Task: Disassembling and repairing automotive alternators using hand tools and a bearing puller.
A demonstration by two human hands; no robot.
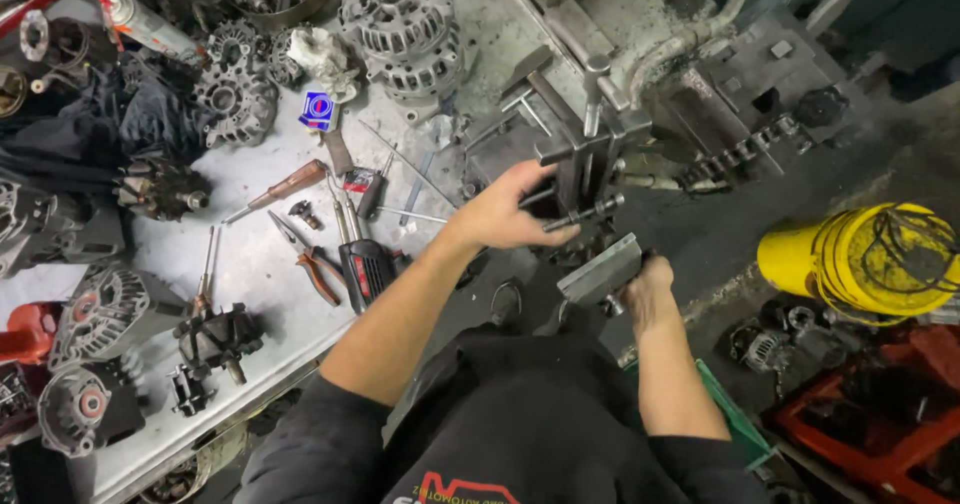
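between hands, greasy steel puller

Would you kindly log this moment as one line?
left hand: gripping dark steel puller tool | right hand: holding flat grey metal bar | pliers on bench

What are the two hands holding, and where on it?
Left hand grips the puller by its side arm; right hand holds a grey metal bar by its end.

Left hand wrapped around a steel puller; right hand gripping a flat metal block just below. Pliers, screwdrivers and alternator housings scattered over the table. Yellow cylinder at right.
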